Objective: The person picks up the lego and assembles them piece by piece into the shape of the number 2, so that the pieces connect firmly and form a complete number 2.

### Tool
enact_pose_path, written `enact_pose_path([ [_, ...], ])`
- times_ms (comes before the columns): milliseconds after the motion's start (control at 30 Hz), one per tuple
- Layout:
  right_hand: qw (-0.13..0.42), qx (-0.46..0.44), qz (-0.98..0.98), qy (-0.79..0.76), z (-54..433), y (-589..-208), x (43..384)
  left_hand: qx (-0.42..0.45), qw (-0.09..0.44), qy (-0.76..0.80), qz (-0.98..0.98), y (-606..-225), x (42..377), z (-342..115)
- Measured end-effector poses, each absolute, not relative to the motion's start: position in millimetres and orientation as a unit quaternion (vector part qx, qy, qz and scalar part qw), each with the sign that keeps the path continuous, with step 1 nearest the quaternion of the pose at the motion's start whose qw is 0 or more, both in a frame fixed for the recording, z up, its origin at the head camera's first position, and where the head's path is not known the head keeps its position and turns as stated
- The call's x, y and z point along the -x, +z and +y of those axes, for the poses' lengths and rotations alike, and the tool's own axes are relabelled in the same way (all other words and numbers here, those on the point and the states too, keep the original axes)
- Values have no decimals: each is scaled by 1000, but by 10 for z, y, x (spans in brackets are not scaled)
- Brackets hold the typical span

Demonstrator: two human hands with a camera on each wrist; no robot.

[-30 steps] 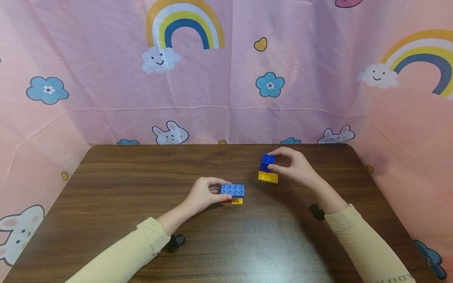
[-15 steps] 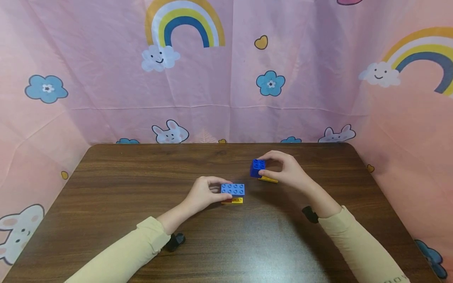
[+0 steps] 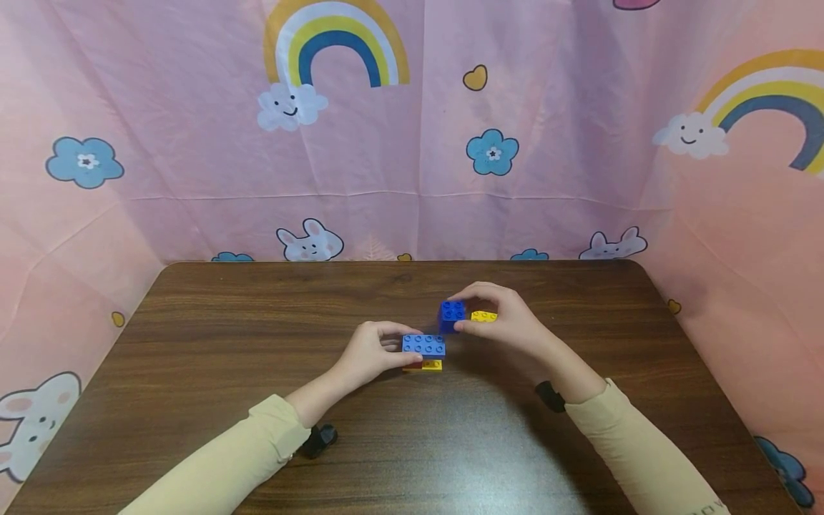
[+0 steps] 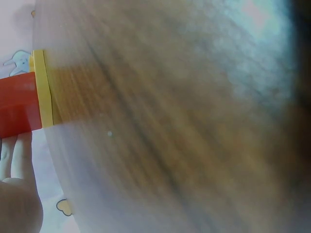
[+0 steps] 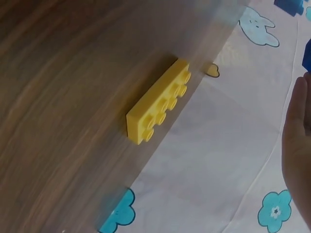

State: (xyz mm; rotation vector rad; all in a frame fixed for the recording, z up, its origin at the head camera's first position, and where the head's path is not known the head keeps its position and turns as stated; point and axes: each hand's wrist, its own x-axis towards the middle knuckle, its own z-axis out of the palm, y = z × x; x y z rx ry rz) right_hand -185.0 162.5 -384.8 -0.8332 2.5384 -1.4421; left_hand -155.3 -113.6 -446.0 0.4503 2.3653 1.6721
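Observation:
My left hand [image 3: 372,354] holds a stack of toy building bricks between thumb and fingers. On top of it is a light blue brick [image 3: 423,346], with a red brick [image 4: 18,104] under it and a thin yellow brick [image 4: 43,90] at the bottom. A dark blue brick [image 3: 452,316] is pinched in my right hand [image 3: 508,322], raised just behind the stack's right end. Partly covered by that hand in the head view, a loose yellow brick [image 5: 158,104] lies studs up on the table.
The brown wooden table [image 3: 244,315] reaches back to a pink printed curtain [image 3: 547,200]. Black wrist devices show below both forearms, one at the left sleeve [image 3: 318,440] and one at the right wrist [image 3: 550,395].
My right hand has carried the dark blue brick from over the loose yellow brick leftward and nearer, to the stack's right end. My left hand and the stack have stayed put.

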Motion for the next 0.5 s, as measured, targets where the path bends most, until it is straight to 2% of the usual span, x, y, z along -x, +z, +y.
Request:
enact_pose_path([
  [500, 60, 295, 834, -462, 1529, -3924, 1778, -152, 105, 573, 799, -4457, 1557, -1131],
])
